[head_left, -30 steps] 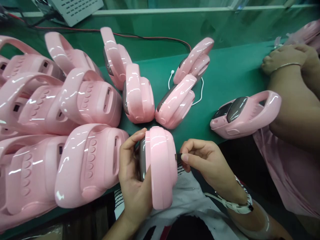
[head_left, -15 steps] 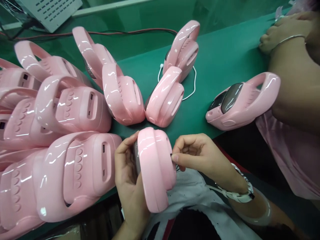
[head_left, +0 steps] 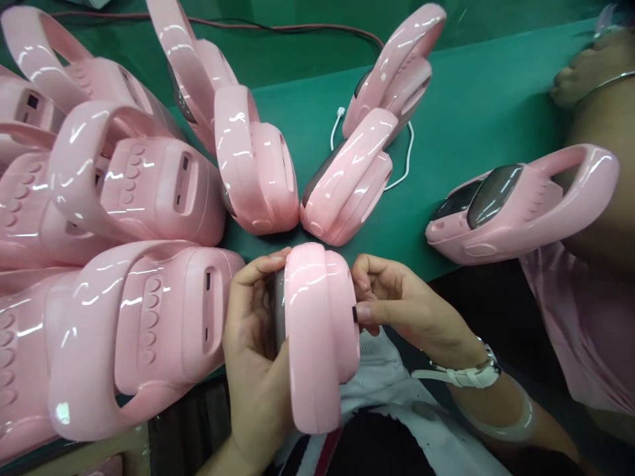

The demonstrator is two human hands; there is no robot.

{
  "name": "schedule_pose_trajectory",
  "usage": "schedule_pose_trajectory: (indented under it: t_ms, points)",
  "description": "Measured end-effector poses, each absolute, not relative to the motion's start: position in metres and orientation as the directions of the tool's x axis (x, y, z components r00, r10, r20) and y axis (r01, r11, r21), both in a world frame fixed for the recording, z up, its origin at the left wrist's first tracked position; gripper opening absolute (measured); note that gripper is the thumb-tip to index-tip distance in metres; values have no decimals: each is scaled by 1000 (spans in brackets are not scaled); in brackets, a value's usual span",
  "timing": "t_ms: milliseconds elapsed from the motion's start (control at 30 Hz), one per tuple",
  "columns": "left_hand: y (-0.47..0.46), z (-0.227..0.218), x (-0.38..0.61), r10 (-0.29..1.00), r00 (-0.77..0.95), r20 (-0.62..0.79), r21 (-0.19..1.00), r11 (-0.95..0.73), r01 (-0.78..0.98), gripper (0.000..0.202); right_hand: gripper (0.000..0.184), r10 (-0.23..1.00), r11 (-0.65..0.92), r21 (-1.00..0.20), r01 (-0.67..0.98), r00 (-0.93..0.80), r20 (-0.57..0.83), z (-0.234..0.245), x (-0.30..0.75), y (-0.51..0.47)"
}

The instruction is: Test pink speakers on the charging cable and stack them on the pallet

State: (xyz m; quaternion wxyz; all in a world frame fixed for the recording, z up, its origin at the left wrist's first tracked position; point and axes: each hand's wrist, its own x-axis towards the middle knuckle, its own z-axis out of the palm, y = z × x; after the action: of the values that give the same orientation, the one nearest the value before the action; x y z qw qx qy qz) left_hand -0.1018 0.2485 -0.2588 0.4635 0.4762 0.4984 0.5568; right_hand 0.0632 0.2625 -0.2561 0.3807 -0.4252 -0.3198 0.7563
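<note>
A glossy pink plastic casing with a handle (head_left: 317,330) stands on edge at the table's near edge, in front of my body. My left hand (head_left: 255,344) wraps round its left side, over a grey panel. My right hand (head_left: 401,304) is closed in a pinch, pressing a small dark piece (head_left: 354,314) against the casing's right side. A white watch sits on my right wrist.
Several more pink casings lie piled on the left (head_left: 129,198) and in the middle (head_left: 347,178) of the green table (head_left: 471,112). One with dark panels (head_left: 516,205) lies at the right, next to another person's arm (head_left: 595,132). A white cable (head_left: 401,172) and a red wire run behind.
The view has shifted forward and down. My right hand's pinched fingers stay at the casing's right side, and the casing has turned slightly more upright in my left hand.
</note>
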Motion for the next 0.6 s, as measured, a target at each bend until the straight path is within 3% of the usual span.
schedule_pose_trajectory:
  t_ms: [100, 467, 600]
  points:
    - [247, -260, -100, 992, -126, -31, 992, 15, -122, 36, 36, 847, -503, -802, -321, -365, -386, -258, 65, 263]
    - [249, -261, -100, 992, -122, 0, 985, -21, -170, 40, 36, 864, -472, -796, -380, -377, -333, -263, 65, 263]
    - [248, -262, -100, 992, -123, 31, 995, -43, -95, 35, 38, 859, -478, -805, -350, -376, -347, -258, 64, 265]
